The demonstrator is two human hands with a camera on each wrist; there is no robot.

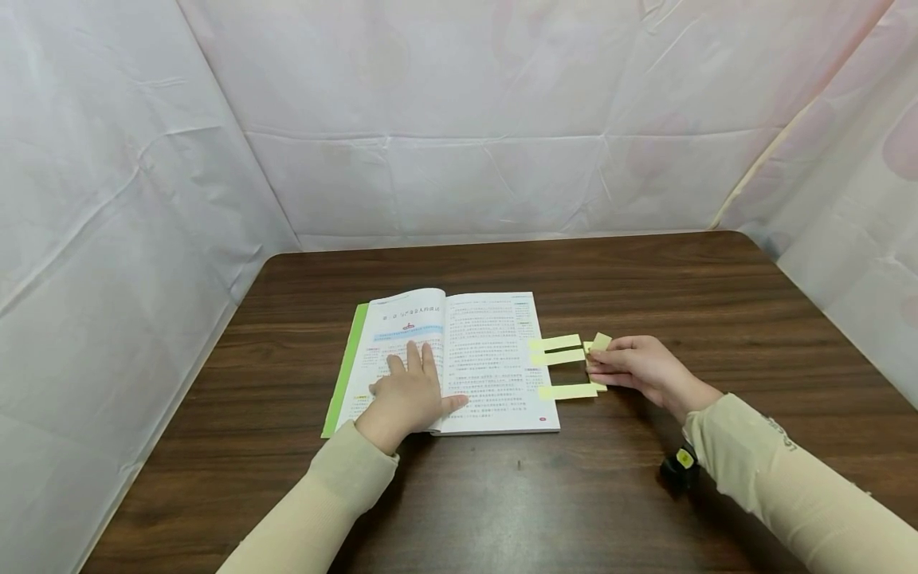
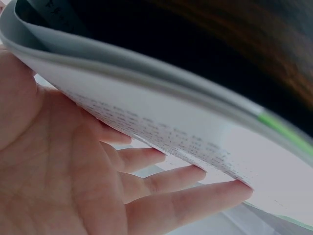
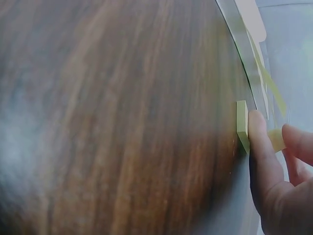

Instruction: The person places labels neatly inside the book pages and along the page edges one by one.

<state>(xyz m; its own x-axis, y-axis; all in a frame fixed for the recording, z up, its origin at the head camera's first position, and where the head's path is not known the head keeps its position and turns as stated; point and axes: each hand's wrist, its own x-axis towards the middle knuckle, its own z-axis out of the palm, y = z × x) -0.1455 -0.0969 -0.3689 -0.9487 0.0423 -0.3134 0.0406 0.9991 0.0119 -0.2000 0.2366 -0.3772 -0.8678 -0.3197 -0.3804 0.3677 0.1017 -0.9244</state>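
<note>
An open book (image 1: pixel 495 335) lies on the table with its green cover edge showing at the left. Fingers spread, my left hand (image 1: pixel 410 391) presses across its left page and the spine; the left wrist view shows the straight fingers (image 2: pixel 190 196) against the printed page. Several yellow sticky notes (image 1: pixel 570 391) stick out past the right page's edge. Just beyond them my right hand (image 1: pixel 641 371) pinches a yellow sticky note (image 1: pixel 601 342) between thumb and finger. A thick pad of sticky notes (image 3: pixel 242 122) stands right at those fingertips in the right wrist view, partly hidden by the hand in the head view.
The dark wooden table (image 1: pixel 753 319) has rounded far corners. A small black object with a yellow mark (image 1: pixel 677 470) is by the right sleeve cuff. Pale sheeting (image 1: pixel 488 183) hangs behind the table and along both sides.
</note>
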